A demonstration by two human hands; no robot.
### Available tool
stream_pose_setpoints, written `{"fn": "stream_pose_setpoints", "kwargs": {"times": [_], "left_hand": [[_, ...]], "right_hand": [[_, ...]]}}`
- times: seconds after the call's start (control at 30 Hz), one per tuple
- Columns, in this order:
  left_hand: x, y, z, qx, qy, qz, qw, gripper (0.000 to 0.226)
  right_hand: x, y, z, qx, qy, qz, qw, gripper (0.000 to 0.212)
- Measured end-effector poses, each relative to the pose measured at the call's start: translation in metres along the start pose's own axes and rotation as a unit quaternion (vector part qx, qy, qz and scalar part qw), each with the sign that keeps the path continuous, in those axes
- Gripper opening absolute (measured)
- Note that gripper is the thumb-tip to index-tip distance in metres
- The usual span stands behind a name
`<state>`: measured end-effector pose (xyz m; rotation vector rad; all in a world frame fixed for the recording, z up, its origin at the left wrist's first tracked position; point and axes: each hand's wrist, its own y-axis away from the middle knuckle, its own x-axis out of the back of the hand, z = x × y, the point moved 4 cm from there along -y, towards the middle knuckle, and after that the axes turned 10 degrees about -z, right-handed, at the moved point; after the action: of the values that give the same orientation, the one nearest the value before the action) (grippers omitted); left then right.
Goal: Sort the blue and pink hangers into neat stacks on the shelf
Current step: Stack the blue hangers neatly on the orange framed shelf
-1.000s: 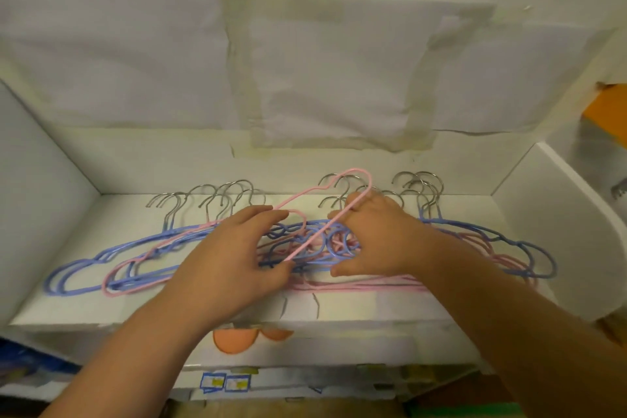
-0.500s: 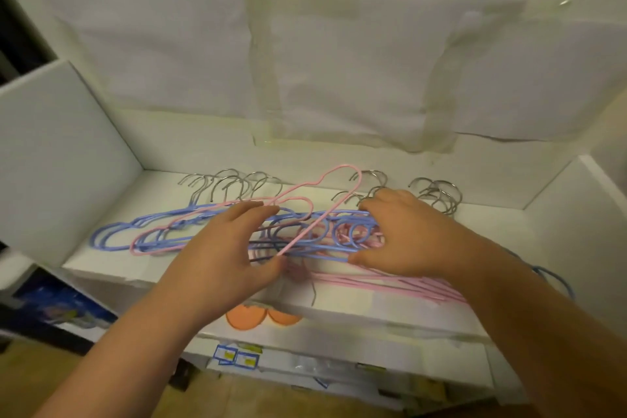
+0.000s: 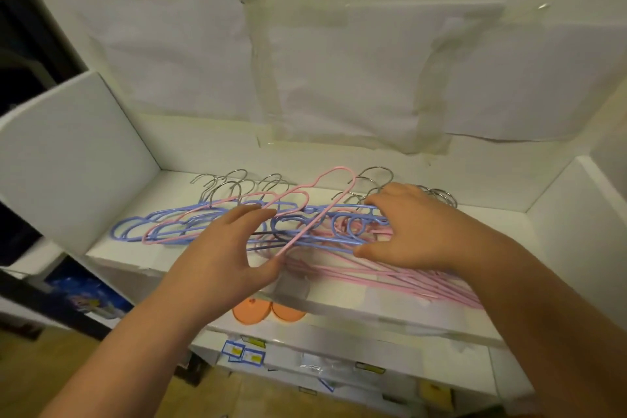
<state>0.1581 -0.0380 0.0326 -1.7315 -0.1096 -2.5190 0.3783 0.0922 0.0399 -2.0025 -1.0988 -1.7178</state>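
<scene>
A white shelf [image 3: 492, 231] is seen from above, with a tangle of blue and pink hangers spread across it. The blue hangers [image 3: 135, 231] extend toward the left side; the pink hangers [image 3: 424, 282] fan out toward the right front edge. Metal hooks [image 3: 220, 187] point toward the back wall, which is covered by taped paper sheets [image 3: 339, 78].

One pink hanger [image 3: 322, 210] is raised at a tilt above the pile — its lower end is pinched between thumb and fingers of the left hand [image 3: 227, 254], its looped upper end standing free near the hooks.

The right hand [image 3: 414, 231] is laid over the middle of the pile, fingers bent down onto the blue and pink loops and thumb at the front edge of the pile; whether a hanger is actually grasped cannot be told.

Below the shelf edge, two orange discs [image 3: 268, 312] and blue-bordered labels [image 3: 242, 351] are visible on lower levels.
</scene>
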Motion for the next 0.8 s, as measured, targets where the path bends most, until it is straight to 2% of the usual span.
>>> {"fn": "stream_pose_setpoints", "kwargs": {"times": [0.23,0.5,0.8], "left_hand": [[-0.016,-0.011,-0.009,0.020,0.031,-0.018,0.999,0.065],[-0.027,-0.025,-0.015,-0.015,0.030,-0.062,0.998,0.063],[-0.036,-0.044,-0.033,-0.064,0.012,-0.116,0.991,0.073]], "right_hand": [[-0.009,0.000,0.002,-0.010,0.013,-0.031,0.999,0.061],[-0.017,0.000,0.000,-0.023,0.019,-0.035,0.999,0.064],[-0.019,0.001,-0.003,-0.045,0.048,-0.037,0.997,0.085]]}}
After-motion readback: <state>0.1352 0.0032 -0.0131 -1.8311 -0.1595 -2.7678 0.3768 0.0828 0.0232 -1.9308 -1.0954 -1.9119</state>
